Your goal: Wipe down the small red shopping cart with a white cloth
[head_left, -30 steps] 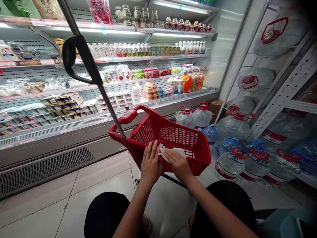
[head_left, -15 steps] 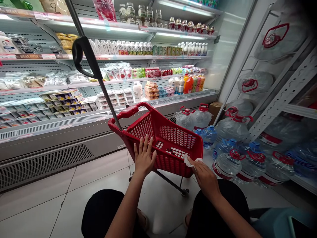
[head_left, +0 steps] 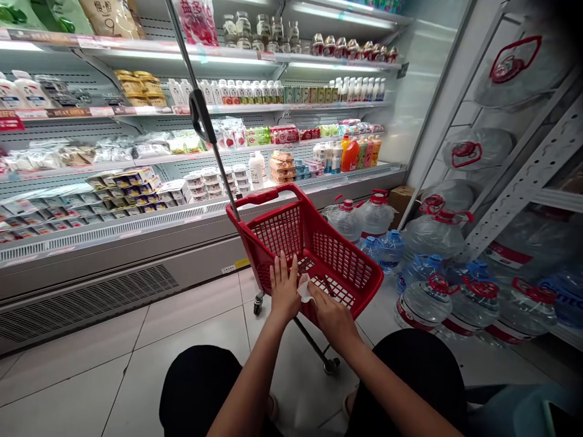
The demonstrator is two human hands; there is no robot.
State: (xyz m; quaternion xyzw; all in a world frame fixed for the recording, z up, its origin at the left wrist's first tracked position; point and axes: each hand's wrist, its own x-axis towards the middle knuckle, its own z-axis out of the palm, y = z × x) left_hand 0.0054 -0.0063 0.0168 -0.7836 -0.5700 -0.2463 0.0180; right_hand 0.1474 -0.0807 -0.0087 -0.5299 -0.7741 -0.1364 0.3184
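Observation:
A red plastic basket cart (head_left: 339, 249) on dark legs with wheels stands in front of my knees, its long grey pole rising at the left corner. My left hand (head_left: 285, 290) lies with fingers spread on the near side of the basket and holds nothing. Just to its right, my right hand (head_left: 332, 314) presses a crumpled white tissue (head_left: 304, 289) against the near rim. The tissue sits between the two hands. The right palm is turned away from view.
Refrigerated shelves (head_left: 191, 218) with packaged goods and bottles run across the back. Large water bottles (head_left: 423, 303) stand on the floor at the right, beside a white metal rack (head_left: 523, 164). My knees flank the cart's near side.
My right hand and the tissue have moved left along the rim, close to my left hand. The cart has turned, its handle end now further right, and its pole stands more upright.

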